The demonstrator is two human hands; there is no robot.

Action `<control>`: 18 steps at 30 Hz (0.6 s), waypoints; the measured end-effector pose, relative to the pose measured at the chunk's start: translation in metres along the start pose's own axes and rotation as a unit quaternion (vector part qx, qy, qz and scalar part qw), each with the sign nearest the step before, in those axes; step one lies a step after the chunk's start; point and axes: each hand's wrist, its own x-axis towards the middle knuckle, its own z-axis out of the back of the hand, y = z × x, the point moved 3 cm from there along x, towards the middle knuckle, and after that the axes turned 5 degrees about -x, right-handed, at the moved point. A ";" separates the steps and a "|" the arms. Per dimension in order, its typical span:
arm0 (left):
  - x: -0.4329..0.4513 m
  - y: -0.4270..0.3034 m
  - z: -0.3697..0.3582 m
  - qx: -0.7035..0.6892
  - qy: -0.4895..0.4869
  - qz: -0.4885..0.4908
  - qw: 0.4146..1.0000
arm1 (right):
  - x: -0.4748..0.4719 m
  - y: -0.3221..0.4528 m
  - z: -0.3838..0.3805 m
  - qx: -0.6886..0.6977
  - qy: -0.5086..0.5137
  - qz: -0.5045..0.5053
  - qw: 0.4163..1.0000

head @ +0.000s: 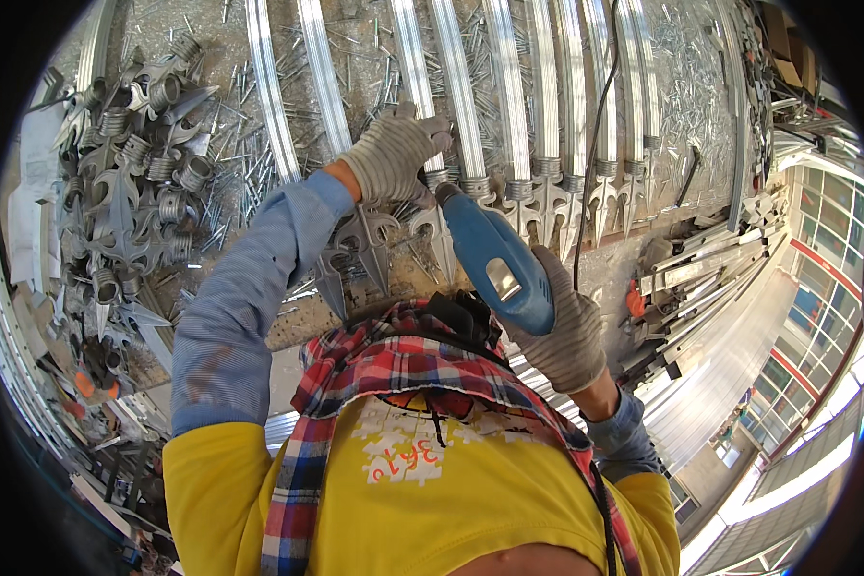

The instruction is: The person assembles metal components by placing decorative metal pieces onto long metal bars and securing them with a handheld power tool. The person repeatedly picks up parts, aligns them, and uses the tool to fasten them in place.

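Observation:
My gloved left hand [396, 155] lies across a ribbed metal tube [414, 65], its fingers curled over the tube. Its thumb is near the collar of a spearhead finial [443, 241] on the tube's end. My gloved right hand [565, 327] grips a blue power drill [497, 255] by the handle. The drill's nose is at that collar; the bit's tip is too small to make out. Right of it, more tubes end in grey cast finials [547, 201]. Two dull grey finials [366, 245] lie below my left wrist, their upper ends partly hidden.
Loose rivets [475, 65] litter the workbench [691, 93]. A heap of spearhead finials [129, 180] lies at the left. A black cable [605, 93] crosses the tubes. Metal profiles [713, 281] are stacked at the right, beside a hammer-like tool [690, 173] on the bench.

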 end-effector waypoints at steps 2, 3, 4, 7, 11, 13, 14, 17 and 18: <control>0.001 0.001 -0.001 -0.002 -0.006 -0.005 1.000 | 0.005 0.004 0.004 0.003 0.002 0.018 1.000; 0.001 0.002 -0.004 0.001 -0.017 -0.008 1.000 | 0.007 0.006 0.006 0.004 0.003 0.027 1.000; 0.000 0.004 -0.007 0.004 -0.028 -0.009 1.000 | 0.009 0.009 0.008 -0.008 0.012 0.029 0.999; 0.001 0.004 -0.009 -0.006 -0.024 -0.006 1.000 | 0.015 0.006 0.011 -0.001 0.029 0.020 0.999; 0.001 0.003 -0.005 -0.005 0.000 -0.001 1.000 | 0.022 0.015 0.013 -0.047 0.047 0.055 0.996; 0.004 0.004 -0.011 0.011 0.010 0.000 1.000 | 0.024 0.023 0.016 -0.084 0.069 0.058 0.992; 0.006 0.005 -0.016 -0.015 0.025 0.005 1.000 | 0.022 0.022 0.015 -0.079 0.058 0.058 0.993; 0.002 0.000 -0.004 -0.001 0.027 0.023 0.999 | 0.029 0.012 0.004 -0.058 0.014 0.072 0.996; 0.005 0.005 -0.005 0.009 0.008 0.020 1.000 | 0.034 0.009 0.003 -0.062 0.018 0.101 0.993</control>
